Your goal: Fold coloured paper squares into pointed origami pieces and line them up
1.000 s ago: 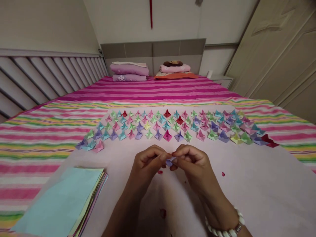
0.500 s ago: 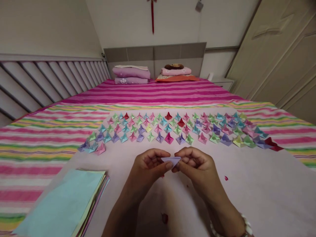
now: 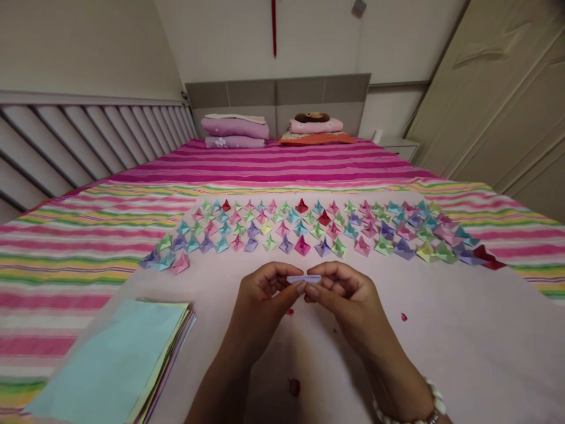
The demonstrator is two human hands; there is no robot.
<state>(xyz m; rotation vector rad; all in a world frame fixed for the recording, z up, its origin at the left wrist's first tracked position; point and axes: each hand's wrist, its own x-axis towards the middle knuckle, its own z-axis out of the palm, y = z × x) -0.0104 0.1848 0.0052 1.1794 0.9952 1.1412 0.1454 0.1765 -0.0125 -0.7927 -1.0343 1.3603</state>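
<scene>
A small folded piece of lilac paper (image 3: 304,278) is pinched between my two hands, above the pale sheet (image 3: 463,330). My left hand (image 3: 267,303) grips its left end, thumb in front and fingers behind. On the other end, my right hand (image 3: 346,303) has the same kind of pinch, and the two thumb tips almost meet. The thumbs cover the lower part of the paper. Beyond the hands stand several rows of small folded paper boats (image 3: 302,246) in many colours.
At the left front lies a stack of coloured paper (image 3: 115,359), light blue on top. Small red scraps (image 3: 294,387) lie on the sheet. The striped bed (image 3: 39,306) has a railing (image 3: 101,138) on its left; folded bedding (image 3: 235,129) sits by the headboard (image 3: 318,91).
My right thumb has moved left, closer to the left thumb. The lilac paper has tilted, so less of its front face shows.
</scene>
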